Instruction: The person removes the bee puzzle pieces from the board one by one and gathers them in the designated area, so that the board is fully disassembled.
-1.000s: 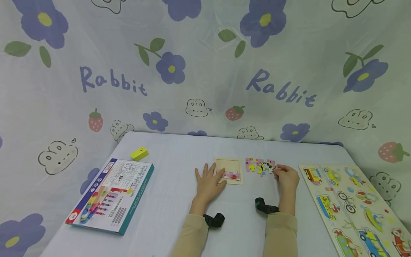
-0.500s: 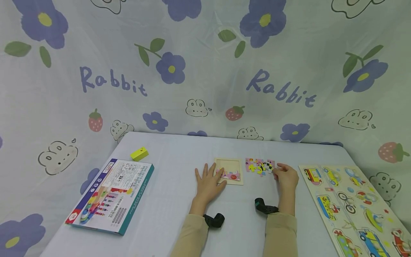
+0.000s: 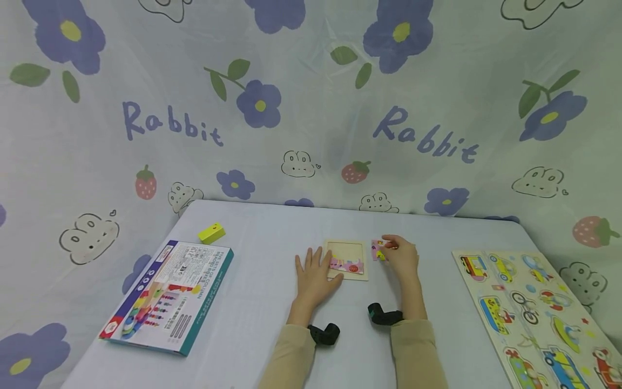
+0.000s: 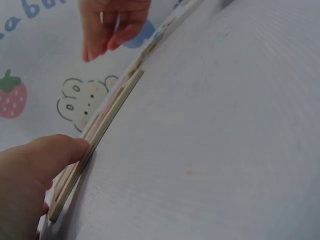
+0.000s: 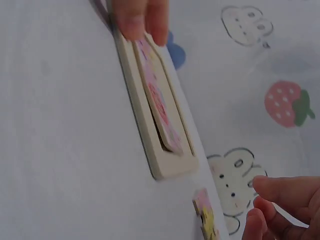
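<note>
My left hand (image 3: 312, 278) lies with spread fingers on the left side of a small wooden puzzle tray (image 3: 359, 276). Its thumb (image 4: 65, 150) touches the tray's near edge in the left wrist view. Joined pink puzzle pieces (image 3: 353, 266) fill the lower part of the tray. Just right of the tray, my right hand (image 3: 404, 262) hovers over loose jigsaw pieces (image 3: 377, 250) and hides most of them. In the right wrist view its bent thumb and fingers (image 5: 282, 190) stand apart, with nothing visible between them.
A boxed toy set (image 3: 170, 297) lies at the left, with a yellow block (image 3: 211, 233) behind it. A large wooden vehicle puzzle board (image 3: 534, 308) covers the table's right side. A patterned curtain (image 3: 311, 108) hangs behind the table.
My right hand has moved left from the right end of the loose pieces and now hovers over them. The left hand keeps its place on the tray.
</note>
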Tool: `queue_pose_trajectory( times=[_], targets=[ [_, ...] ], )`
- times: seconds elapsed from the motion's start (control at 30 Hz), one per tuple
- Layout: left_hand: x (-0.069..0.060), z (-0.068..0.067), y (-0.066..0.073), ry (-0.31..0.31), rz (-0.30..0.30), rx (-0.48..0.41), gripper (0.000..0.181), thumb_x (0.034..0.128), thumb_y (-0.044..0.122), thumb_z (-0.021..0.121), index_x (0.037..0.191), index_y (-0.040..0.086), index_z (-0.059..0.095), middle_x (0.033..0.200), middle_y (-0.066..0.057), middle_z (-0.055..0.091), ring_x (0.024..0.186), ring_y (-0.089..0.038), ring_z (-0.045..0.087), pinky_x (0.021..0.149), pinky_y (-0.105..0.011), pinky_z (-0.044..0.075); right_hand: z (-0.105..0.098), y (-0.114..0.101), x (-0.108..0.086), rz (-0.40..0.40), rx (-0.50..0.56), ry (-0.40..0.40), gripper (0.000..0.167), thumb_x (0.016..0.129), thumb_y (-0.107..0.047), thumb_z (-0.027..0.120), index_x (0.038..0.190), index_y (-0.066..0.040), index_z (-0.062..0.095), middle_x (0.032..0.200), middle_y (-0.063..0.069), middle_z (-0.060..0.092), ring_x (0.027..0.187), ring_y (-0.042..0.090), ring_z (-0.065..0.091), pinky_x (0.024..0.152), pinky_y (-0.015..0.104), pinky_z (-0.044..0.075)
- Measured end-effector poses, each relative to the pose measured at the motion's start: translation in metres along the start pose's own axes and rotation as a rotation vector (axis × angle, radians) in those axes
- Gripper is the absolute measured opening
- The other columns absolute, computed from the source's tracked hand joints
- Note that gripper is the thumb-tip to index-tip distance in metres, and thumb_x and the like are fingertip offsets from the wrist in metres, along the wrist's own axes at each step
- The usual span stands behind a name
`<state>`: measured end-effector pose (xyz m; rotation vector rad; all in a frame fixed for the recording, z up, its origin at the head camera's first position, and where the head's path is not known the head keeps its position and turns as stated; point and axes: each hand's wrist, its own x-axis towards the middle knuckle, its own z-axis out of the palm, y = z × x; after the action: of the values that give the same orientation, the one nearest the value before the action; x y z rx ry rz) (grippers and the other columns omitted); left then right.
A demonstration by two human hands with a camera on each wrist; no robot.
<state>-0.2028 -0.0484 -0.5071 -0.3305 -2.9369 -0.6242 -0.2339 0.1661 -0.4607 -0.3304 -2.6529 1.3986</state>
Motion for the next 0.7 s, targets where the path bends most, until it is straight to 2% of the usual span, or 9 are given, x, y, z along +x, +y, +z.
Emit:
queue_pose_trajectory(
  times=[0.13, 0.33, 0.57, 0.7],
  targets=[
    [0.0, -0.001, 0.001, 0.003, -0.024, -0.01, 0.07, 0.0826, 0.051, 0.055, 0.139, 0.011, 0.043, 0.144, -0.013, 0.037, 0.137, -0.036, 0.021, 0.108, -0.06, 0.004, 0.022, -0.016, -0.007, -0.089, -0.014, -0.105, 0.031, 0.081, -0.007, 0.067, 0.111, -0.002, 0.064, 0.09, 0.012, 0.063, 0.085, 0.025, 0.06, 0.061, 0.025, 0.044],
    [0.001, -0.002, 0.001, 0.012, -0.028, 0.003, 0.071, 0.0823, 0.053, 0.055, 0.138, 0.01, 0.043, 0.144, -0.012, 0.038, 0.137, -0.036, 0.022, 0.108, -0.059, 0.006, 0.047, -0.029, -0.017, -0.166, -0.085, -0.227, 0.026, 0.078, -0.008, 0.07, 0.104, -0.006, 0.068, 0.083, 0.006, 0.064, 0.082, 0.021, 0.061, 0.066, 0.031, 0.047],
    [0.001, -0.001, 0.0, 0.02, -0.013, 0.024, 0.071, 0.0823, 0.054, 0.054, 0.138, 0.01, 0.044, 0.143, -0.011, 0.039, 0.137, -0.036, 0.023, 0.108, -0.059, 0.007, 0.06, -0.031, -0.019, -0.233, -0.138, -0.29, 0.026, 0.074, -0.008, 0.072, 0.1, -0.008, 0.069, 0.081, 0.003, 0.063, 0.078, 0.018, 0.059, 0.065, 0.03, 0.046],
    [0.001, -0.001, 0.0, 0.028, -0.011, 0.025, 0.072, 0.0818, 0.055, 0.054, 0.137, 0.01, 0.045, 0.143, -0.012, 0.04, 0.136, -0.036, 0.024, 0.107, -0.06, 0.008, 0.063, -0.03, -0.02, -0.244, -0.165, -0.333, 0.031, 0.074, -0.011, 0.073, 0.104, -0.007, 0.068, 0.083, 0.003, 0.061, 0.076, 0.017, 0.056, 0.065, 0.03, 0.044]
  ],
)
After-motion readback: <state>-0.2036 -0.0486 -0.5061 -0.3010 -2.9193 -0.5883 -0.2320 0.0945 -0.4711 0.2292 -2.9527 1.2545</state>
